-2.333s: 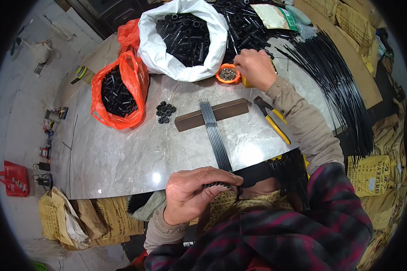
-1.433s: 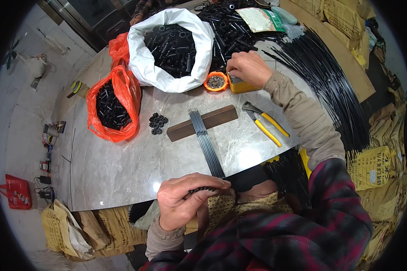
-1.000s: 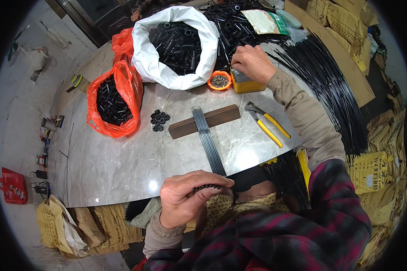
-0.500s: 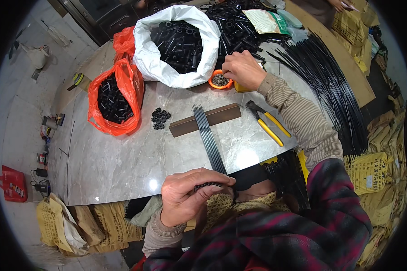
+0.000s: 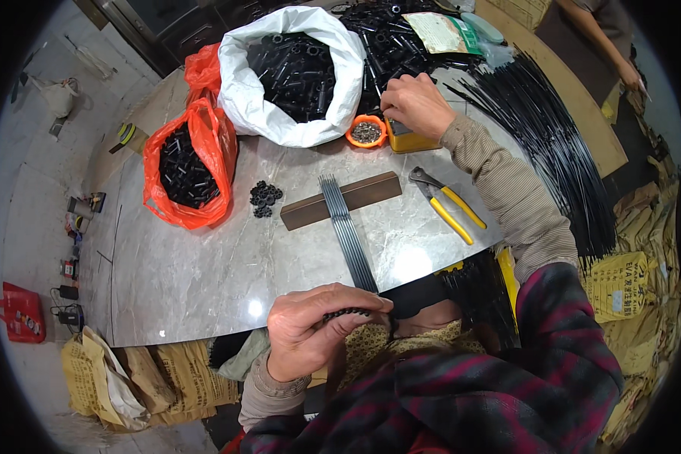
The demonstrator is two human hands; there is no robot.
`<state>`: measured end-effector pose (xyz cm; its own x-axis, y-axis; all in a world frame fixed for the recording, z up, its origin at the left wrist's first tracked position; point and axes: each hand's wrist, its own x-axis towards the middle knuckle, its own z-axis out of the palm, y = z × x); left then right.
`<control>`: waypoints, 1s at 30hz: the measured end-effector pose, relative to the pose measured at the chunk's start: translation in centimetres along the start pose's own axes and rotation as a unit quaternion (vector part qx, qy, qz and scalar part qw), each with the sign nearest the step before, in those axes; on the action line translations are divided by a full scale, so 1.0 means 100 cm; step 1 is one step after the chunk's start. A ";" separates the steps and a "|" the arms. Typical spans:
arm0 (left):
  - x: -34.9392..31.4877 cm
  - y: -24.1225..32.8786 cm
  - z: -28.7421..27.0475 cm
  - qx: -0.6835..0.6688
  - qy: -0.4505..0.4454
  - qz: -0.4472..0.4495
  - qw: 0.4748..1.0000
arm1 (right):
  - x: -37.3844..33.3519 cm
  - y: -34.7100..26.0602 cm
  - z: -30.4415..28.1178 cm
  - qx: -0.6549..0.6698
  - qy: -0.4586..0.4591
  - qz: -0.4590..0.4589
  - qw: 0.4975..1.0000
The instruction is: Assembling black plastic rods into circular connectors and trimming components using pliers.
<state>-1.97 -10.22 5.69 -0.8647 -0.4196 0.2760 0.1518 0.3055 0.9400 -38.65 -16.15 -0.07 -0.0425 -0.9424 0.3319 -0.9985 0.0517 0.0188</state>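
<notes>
At the table's near edge my left hand (image 5: 314, 329) is closed around a row of thin dark rods (image 5: 349, 242), whose black ends show between thumb and fingers. Their far ends lie side by side across a brown bar (image 5: 299, 216) on the table. My right hand (image 5: 418, 106) reaches over a yellow box (image 5: 407, 142), fingers curled down together and tips hidden, so what they pinch cannot be seen. Just left of that box sits an orange bowl (image 5: 367, 132) of small metal pieces. Yellow-handled pliers (image 5: 452, 204) lie beside the bar.
A white sack (image 5: 238, 91) and a red bag (image 5: 155, 193) hold black tubular parts. Small black rings (image 5: 265, 198) lie by the bar. Long black rods (image 5: 556, 144) spread along the right, near a co-worker's hand (image 5: 629, 74). More black parts heap (image 5: 390, 45) at the back.
My right hand has shifted right, from beside the orange bowl to over the yellow box, uncovering the bowl. The left hand keeps its grip on the rods. A co-worker's arm shows more at the upper right.
</notes>
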 end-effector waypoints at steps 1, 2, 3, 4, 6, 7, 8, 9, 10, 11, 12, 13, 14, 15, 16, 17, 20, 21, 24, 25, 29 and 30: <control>0.000 -0.001 0.001 -0.006 0.007 0.004 1.000 | -0.001 0.002 -0.002 0.002 -0.001 0.002 1.000; 0.000 -0.001 0.001 -0.007 0.003 0.006 1.000 | -0.002 0.008 0.002 0.013 0.035 -0.011 0.999; 0.000 -0.002 0.001 -0.002 0.002 0.007 1.000 | -0.005 0.013 0.002 0.011 0.035 -0.008 0.999; 0.000 -0.002 0.001 0.004 0.004 0.006 1.000 | -0.005 0.015 0.001 0.008 0.034 -0.007 0.999; 0.002 -0.002 0.005 -0.001 0.020 -0.001 1.000 | -0.007 0.016 -0.001 0.005 0.032 -0.005 0.999; 0.001 -0.001 0.007 -0.005 0.042 -0.010 0.999 | -0.007 0.013 -0.002 0.029 0.032 -0.019 0.999; 0.001 0.001 0.007 -0.003 0.045 -0.013 0.999 | -0.008 0.008 -0.004 0.053 0.031 -0.033 0.998; 0.002 0.002 0.007 -0.004 0.042 -0.017 0.999 | -0.008 0.000 -0.003 0.072 0.022 -0.061 0.995; 0.002 0.003 0.006 -0.006 0.040 -0.021 0.999 | -0.008 -0.013 -0.003 0.092 0.011 -0.089 0.992; 0.002 0.001 0.003 -0.003 0.044 -0.025 0.999 | -0.010 -0.030 -0.006 0.133 -0.034 -0.102 0.985; 0.001 -0.001 0.000 0.003 0.029 -0.013 0.999 | -0.011 -0.045 0.002 0.183 -0.053 -0.126 0.973; 0.001 -0.001 -0.002 0.009 0.012 0.003 1.000 | -0.015 -0.056 0.010 0.230 -0.071 -0.148 0.959; 0.001 -0.001 -0.002 0.009 0.012 0.003 1.000 | -0.022 -0.067 0.019 0.234 -0.037 -0.183 0.954; 0.003 -0.001 -0.001 0.016 0.010 0.009 1.000 | -0.027 -0.075 0.022 0.242 -0.070 -0.165 0.954; 0.005 -0.001 0.001 0.019 0.003 0.017 1.000 | -0.033 -0.078 0.021 0.247 -0.104 -0.141 0.953; 0.009 0.002 0.003 0.012 -0.013 0.029 0.999 | -0.042 -0.067 0.034 0.248 -0.068 -0.152 0.954; 0.016 0.016 0.018 0.048 0.031 -0.083 0.995 | -0.049 -0.051 0.067 0.320 -0.054 -0.168 0.931; 0.010 0.018 0.023 0.032 0.070 -0.101 0.992 | -0.042 -0.062 0.070 0.326 -0.063 -0.176 0.927; -0.013 0.006 0.018 0.046 0.115 -0.057 0.991 | -0.017 -0.095 0.075 0.332 -0.099 -0.177 0.921; -0.015 0.010 0.017 0.049 0.110 -0.045 0.992 | -0.018 -0.095 0.078 0.332 -0.087 -0.171 0.924; -0.010 0.018 0.021 0.027 0.099 -0.058 0.993 | -0.022 -0.086 0.085 0.330 -0.060 -0.171 0.926; -0.013 0.010 0.025 0.014 0.170 -0.066 0.983 | -0.020 -0.091 0.073 0.300 -0.079 -0.180 0.934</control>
<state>-1.89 -7.21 5.72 -0.6651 -0.7174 0.2071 0.0314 0.2502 0.9677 -29.69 -17.19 -7.82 0.3427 -0.9025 0.2609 -0.7872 -0.4274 -0.4445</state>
